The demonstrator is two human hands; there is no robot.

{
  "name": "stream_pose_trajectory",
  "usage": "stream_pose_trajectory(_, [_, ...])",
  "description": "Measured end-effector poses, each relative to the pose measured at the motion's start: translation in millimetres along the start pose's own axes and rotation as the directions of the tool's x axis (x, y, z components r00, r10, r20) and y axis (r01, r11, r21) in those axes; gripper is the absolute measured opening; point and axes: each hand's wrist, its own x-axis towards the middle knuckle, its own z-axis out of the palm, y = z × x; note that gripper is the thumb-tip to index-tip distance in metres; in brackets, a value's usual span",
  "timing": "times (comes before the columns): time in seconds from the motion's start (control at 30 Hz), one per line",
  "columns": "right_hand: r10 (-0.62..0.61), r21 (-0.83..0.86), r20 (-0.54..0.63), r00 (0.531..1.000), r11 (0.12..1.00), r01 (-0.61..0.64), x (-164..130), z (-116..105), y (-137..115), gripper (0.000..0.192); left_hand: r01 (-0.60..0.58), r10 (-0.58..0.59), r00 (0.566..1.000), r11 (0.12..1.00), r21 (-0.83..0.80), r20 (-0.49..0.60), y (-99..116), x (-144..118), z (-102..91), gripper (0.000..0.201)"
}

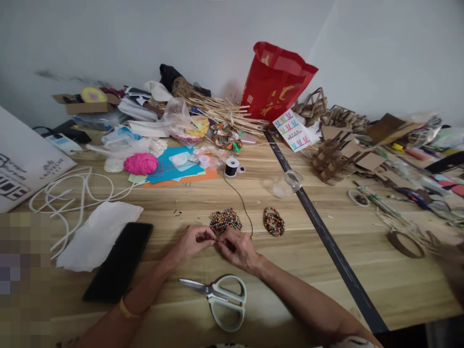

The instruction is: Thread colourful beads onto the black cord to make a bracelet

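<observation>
— Black cord [242, 203]: where?
— Pinched at its near end between both hands, low on the wooden table [326, 290], close to the front edge. Ran from there up towards twelve o'clock, to a small spool [231, 167].
— And the hands?
— Left hand [192, 241] closed in a fine fingertip pinch on the short stretch between the two. Right hand [237, 249] curled shut over the same stretch, knuckles up. Could not tell whether a bead sat under the fingers.
— Step in hand, by the look of it?
— Probably threading beads onto the cord, somewhere mid-run: loose bead pile [225, 220] just at twelve o'clock of the hands, finished-looking beaded coil [273, 221] at two o'clock.
— What would a further bead call for?
— One pinch kept on the cord tip, the other freed for a short reach to the pile; taut cord, steady tip, small hole.
— Farther out?
— Scissors [221, 297] at six o'clock, blades shut. Dark phone [119, 261] at eight o'clock, partly on a white cloth [97, 234]. Clear jar [288, 183] on its side at one o'clock. Pink yarn ball [140, 163] at ten o'clock, red bag [275, 82] against the wall at twelve.
</observation>
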Motion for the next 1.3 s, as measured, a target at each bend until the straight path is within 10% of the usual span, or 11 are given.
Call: stream_pose_trajectory(1.3, [-0.002,-0.01,-0.015,1.0,1.0,0.002,0.5,-0.1,-0.9,0.006,-0.032,0.031,0.999,0.997,0.071,0.004,4.5,0.4,-2.5,0.01])
